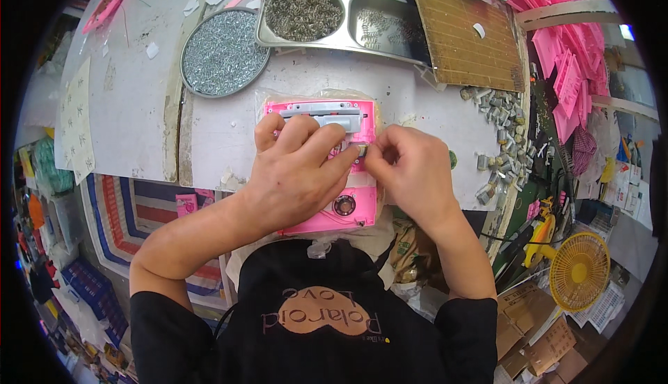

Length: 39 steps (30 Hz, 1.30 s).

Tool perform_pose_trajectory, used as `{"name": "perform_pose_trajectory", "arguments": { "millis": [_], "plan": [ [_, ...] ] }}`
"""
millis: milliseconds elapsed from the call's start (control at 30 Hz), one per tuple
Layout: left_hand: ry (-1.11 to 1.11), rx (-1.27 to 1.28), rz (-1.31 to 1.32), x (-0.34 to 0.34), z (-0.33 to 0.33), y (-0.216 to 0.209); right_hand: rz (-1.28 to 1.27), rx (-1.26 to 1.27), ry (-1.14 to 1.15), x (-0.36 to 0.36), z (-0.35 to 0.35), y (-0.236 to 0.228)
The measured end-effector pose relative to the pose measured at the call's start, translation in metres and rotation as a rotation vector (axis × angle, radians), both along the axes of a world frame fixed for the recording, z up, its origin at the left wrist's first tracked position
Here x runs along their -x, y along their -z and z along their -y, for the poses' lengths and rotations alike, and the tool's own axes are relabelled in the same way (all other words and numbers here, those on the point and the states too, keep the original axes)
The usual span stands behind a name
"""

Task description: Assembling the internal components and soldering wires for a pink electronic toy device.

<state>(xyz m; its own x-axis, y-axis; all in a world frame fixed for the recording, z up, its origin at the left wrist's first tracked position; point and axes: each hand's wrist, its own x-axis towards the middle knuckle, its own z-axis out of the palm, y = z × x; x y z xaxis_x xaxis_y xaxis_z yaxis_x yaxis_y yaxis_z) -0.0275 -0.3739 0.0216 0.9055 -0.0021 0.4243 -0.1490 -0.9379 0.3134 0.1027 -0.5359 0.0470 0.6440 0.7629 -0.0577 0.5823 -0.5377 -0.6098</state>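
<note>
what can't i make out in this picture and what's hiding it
- Head view: the middle of the pink casing, covered by the left grip.
- Head view: whether the right grip pinches anything; the grip itself hides it.
- Head view: the metal tray's far end, cut off by the top edge.

One bare left hand point(296, 169), one bare right hand point(412, 171); one rectangular pink plastic casing point(367, 206) bearing one round black speaker point(344, 205); far, one round grey metal dish point(221, 96) and one silver metal compartment tray point(339, 41); near right, one round yellow fan point(579, 271); right, many small silver metal cylinders point(485, 193) (overlap prevents exact count).
</note>
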Motion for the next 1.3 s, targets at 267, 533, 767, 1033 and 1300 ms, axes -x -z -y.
{"name": "perform_pose_trajectory", "arguments": {
  "millis": [267,533,767,1033,1300],
  "plan": [
    [0.026,0.062,-0.041,-0.005,-0.003,-0.003,0.597,0.283,-0.267,0.014,-0.018,-0.012],
    [0.11,0.127,-0.051,-0.017,-0.015,-0.003,-0.439,0.365,-0.197,-0.051,-0.02,-0.014],
    [0.161,0.167,-0.064,-0.035,-0.02,-0.009,-0.616,0.193,-0.069,-0.049,-0.005,0.003],
    [0.331,0.18,-0.137,-0.048,-0.041,-0.018,-0.565,0.105,-0.079,-0.046,-0.001,0.001],
    [0.488,0.058,-0.069,-0.063,-0.043,-0.017,-0.443,0.066,-0.124,-0.039,-0.003,-0.005]
  ]
}}
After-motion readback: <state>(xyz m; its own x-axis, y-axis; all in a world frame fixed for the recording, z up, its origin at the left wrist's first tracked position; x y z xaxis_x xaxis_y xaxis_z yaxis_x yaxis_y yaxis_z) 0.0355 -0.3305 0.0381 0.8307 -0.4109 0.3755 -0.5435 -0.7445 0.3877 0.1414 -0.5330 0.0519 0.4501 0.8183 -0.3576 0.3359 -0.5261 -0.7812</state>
